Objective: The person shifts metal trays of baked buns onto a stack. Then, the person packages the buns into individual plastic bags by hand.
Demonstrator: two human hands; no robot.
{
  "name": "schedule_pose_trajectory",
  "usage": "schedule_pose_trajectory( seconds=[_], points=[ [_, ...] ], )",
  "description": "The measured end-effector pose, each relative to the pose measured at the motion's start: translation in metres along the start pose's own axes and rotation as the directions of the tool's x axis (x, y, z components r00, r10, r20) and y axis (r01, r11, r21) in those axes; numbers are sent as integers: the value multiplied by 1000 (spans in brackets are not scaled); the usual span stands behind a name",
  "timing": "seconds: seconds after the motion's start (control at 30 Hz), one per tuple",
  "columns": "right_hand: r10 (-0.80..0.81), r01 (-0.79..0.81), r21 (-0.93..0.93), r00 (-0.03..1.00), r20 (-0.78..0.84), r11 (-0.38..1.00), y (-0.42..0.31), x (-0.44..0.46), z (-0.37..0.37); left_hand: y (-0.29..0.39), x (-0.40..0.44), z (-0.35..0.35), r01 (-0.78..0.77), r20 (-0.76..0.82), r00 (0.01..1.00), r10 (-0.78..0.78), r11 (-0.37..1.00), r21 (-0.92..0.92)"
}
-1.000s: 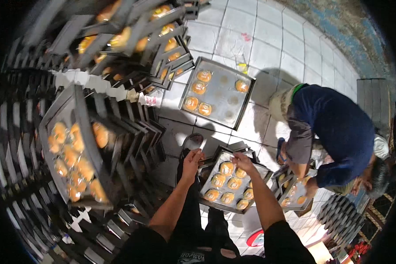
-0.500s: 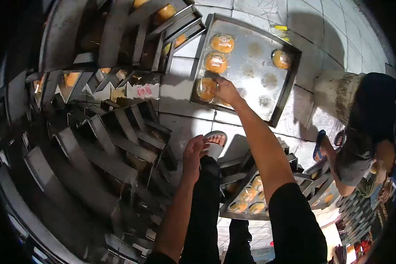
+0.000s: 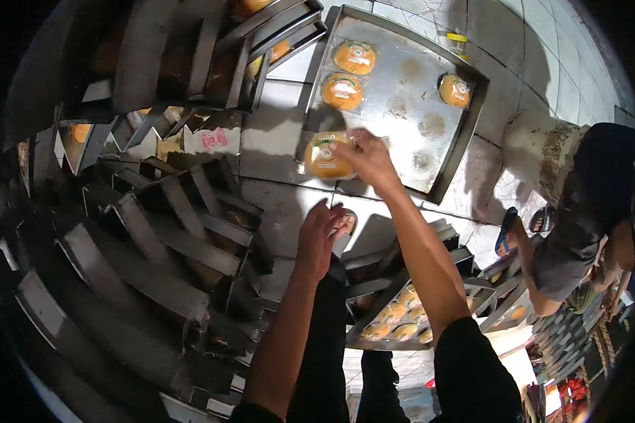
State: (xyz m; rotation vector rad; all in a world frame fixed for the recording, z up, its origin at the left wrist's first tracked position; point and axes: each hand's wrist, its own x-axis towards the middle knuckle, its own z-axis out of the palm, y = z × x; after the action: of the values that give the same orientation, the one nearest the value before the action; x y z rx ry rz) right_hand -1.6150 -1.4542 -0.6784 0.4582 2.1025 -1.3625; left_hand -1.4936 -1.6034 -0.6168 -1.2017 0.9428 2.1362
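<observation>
My right hand [image 3: 369, 161] pinches a round bun in a clear printed wrapper [image 3: 328, 155], lifted above the near left corner of a metal baking tray [image 3: 430, 63]. Two more wrapped buns, one upper [image 3: 354, 58] and one lower [image 3: 343, 92], lie along the tray's left side. A single wrapped bun [image 3: 454, 90] sits by the right edge. Below the tray, over my sandalled foot [image 3: 346, 224], my left hand [image 3: 318, 238] hangs with its fingers loosely apart and holds nothing.
Stacked metal trays [image 3: 162, 240] crowd the left side, some with buns inside. Near my legs a lower tray holds several wrapped buns [image 3: 402, 314]. Another person [image 3: 578, 225] sits at the right beside a pale, stained container [image 3: 540, 151]. White tiles [image 3: 275, 151] cover the floor.
My right hand has raised the bun off the tray's near left corner and drawn it slightly toward me. My left hand has moved up a little, closer to the tray.
</observation>
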Motion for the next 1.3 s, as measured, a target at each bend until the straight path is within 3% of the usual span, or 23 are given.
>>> schedule_pose_trajectory(
  seconds=[0.07, 0.13, 0.2, 0.27, 0.33, 0.4, 0.5, 0.57, 0.63, 0.67, 0.73, 0.77, 0.87, 0.9, 0.93, 0.97, 1.0, 1.03, 1.1, 1.17, 1.2, 1.23, 1.3],
  points=[
    [34, -108, 465, 986, 165, 879, 17, -21, 9, 2, 17, 9, -78, -20, 997, 76, 989, -125],
    [101, -367, 443, 850, 517, 818, -6, -42, -5, 15, 26, 15, -254, -30, 967, 253, 947, -199],
    [26, -296, 447, 856, 516, 844, -10, -31, -8, 35, 30, 8, -363, 32, 923, 383, 896, -255],
    [-64, 49, 70, 970, 233, 996, 13, 21, -5, 49, 22, 2, -374, 10, 920, 391, 887, -270],
    [-473, 372, -517, 878, -75, 771, 13, 65, -15, 55, 15, -4, -367, -12, 928, 372, 911, -188],
    [-570, 418, -733, 820, 51, 537, 17, 114, -19, 42, 6, -17, -317, 45, 945, 325, 940, -125],
    [-668, 302, -936, 736, 110, 180, 30, 152, -1, 37, -18, -14, -218, 33, 976, 217, 975, 44],
    [-681, 480, -693, 732, -22, 538, 52, 150, 11, 39, -33, -11, -184, 19, 983, 184, 974, 131],
    [-548, 355, -658, 830, -105, 664, 48, 119, 9, 39, -45, -10, -197, 55, 980, 190, 963, 184],
    [-259, 86, -762, 960, -109, 641, 43, 107, 10, 40, -54, -9, -183, 53, 983, 177, 969, 166],
    [-29, -49, -335, 975, -221, 941, 25, 45, -5, 42, -74, -12, -158, 62, 987, 151, 980, 118],
    [-110, 98, -65, 971, -214, 993, 51, 20, -5, 38, -84, -16, -151, 48, 988, 145, 979, 138],
    [28, 1, 329, 996, -84, 944, 26, -145, -37, 30, -121, -19, -160, 33, 987, 156, 964, 214],
    [247, -260, 491, 965, 92, 832, 48, -195, -41, 31, -140, -14, -167, 35, 986, 163, 953, 251],
    [86, -194, 643, 977, 195, 741, 63, -254, -53, 30, -164, -10, -176, 36, 984, 173, 941, 290],
    [381, -479, 522, 878, 290, 706, 54, -321, -72, 21, -188, -12, -121, -8, 992, 127, 959, 257],
    [392, -486, 382, 869, 301, 786, 145, -368, -55, 14, -206, -12, -77, -40, 995, 88, 971, 226],
    [298, -438, 453, 889, 348, 777, 108, -418, -75, 9, -226, -6, -169, 17, 985, 169, 960, 222],
    [416, -585, 409, 800, 433, 700, 121, -495, -93, -9, -287, 5, -328, 99, 944, 314, 923, 199],
    [246, -410, 552, 905, 348, 726, 73, -571, -125, -27, -344, 23, -346, 174, 935, 308, 900, 265],
    [380, -519, 657, 853, 357, 547, 74, -599, -133, -43, -380, 23, -369, 179, 927, 330, 887, 278],
    [410, -440, 696, 884, 224, 568, 93, -625, -138, -71, -386, 0, -396, 248, 911, 329, 866, 305],
    [51, -220, 772, 970, 237, 597, 100, -678, -172, -112, -459, 11, -358, 200, 930, 310, 888, 288]
  ],
)
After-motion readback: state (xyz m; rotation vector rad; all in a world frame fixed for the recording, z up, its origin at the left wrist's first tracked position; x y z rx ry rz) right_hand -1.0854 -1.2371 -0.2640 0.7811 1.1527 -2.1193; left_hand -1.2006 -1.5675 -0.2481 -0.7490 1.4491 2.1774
